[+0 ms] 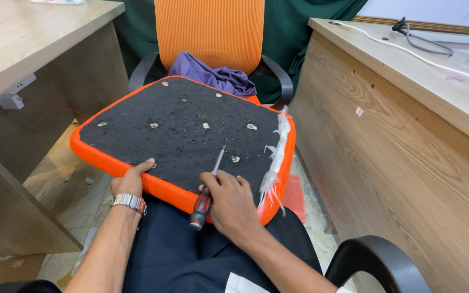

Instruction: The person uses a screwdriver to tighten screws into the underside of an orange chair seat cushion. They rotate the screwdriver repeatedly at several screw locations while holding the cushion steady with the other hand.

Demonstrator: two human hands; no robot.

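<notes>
Two hands were on the job, and both were busy. An upturned seat cushion [183, 130], black underneath with an orange mesh border, lay across the person's lap, its far edge tipped up against an orange office chair [209, 32] where a purple cloth [208, 73] was bunched. The left hand [130, 183], steel watch [129, 202] at the wrist, gripped the near edge of the cushion, fingers [142, 165] curled over the orange rim. The right hand [230, 199] was clenched round a screwdriver [208, 190] with a red-and-black handle, its shaft angled up and away, the tip down on the black underside near one of the pale fixing points [235, 159].

Risk one, as I judged it: the tip could skid. It looked to be resting on cloth at a slant, so a hard push might send it sliding across the underside or through the fabric.

Risk two: the cushion was propped on a lap with only one hand steadying it. Sideways force could rock it, and it might slip towards the floor between the two desks.

Risk three: shredded clear plastic [275, 157] hung along the right edge, close to the working hand, and could snag the tool.
</notes>
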